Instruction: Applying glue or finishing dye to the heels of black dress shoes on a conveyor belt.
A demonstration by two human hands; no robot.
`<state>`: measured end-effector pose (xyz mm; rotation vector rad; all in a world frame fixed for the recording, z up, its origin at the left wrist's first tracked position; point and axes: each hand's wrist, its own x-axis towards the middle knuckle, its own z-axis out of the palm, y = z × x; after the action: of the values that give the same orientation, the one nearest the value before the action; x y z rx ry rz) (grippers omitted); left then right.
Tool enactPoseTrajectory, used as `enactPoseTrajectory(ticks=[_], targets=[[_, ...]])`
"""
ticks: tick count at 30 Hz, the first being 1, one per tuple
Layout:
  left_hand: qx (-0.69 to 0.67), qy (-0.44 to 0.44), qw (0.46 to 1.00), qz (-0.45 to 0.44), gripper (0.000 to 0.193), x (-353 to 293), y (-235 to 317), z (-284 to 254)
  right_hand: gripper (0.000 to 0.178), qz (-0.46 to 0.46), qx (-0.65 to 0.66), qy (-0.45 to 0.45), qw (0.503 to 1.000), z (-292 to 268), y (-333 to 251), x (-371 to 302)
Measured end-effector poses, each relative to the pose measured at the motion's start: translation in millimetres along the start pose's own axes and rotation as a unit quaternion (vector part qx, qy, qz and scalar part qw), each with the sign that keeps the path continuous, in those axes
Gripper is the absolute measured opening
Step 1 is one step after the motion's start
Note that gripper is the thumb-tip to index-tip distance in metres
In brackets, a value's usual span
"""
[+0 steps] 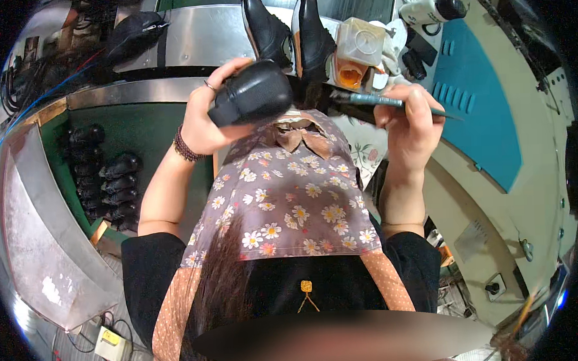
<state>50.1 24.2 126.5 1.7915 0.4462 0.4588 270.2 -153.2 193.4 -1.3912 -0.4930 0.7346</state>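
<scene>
My left hand (201, 123) is wrapped round a black leather shoe (260, 92), held up in front of my apron (289, 199) with its rounded end upward and to the right. My right hand (411, 112) pinches a slim paintbrush (372, 99) by its blue-green handle, the handle's pointed end sticking out to the right. The brush's dark head points left toward the shoe, apart from it, and its bristles are hard to make out. Just beyond the hands, two black lace-up shoes (268, 31) stand side by side. Beside them is a cloudy plastic container (359, 44) with amber liquid in its opening.
Several black shoes (119, 177) lie in a green-lined bin (150, 131) on the left. A white bottle with a black cap (423, 11) stands at the far right, near a blue vented panel (477, 97). Cables (120, 352) run over the floor at lower left.
</scene>
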Motion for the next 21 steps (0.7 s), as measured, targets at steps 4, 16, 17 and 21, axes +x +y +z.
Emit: enactPoseTrajectory(ticks=[4, 16, 17, 21], targets=[[-0.087, -0.017, 0.996, 0.031, 0.079, -3.7, 13.1, 1.8, 0.031, -0.073, 0.007, -0.115, 0.991, 16.7, -22.2, -4.9], [-0.076, -0.015, 0.989, 0.129, 0.078, -4.9, 27.6, -7.7, 0.034, -0.077, 0.001, -0.192, 0.978, 31.2, -37.2, -4.5], [-0.073, -0.049, 0.990, 0.112, 0.085, -5.7, 28.2, -10.1, 0.033, -0.079, 0.002, -0.195, 0.978, 32.2, -35.4, -4.0], [-0.039, -0.090, 0.990, 0.100, 0.095, -6.0, 32.5, -13.2, 0.028, -0.099, -0.014, -0.201, 0.975, 30.3, -32.4, -2.9]])
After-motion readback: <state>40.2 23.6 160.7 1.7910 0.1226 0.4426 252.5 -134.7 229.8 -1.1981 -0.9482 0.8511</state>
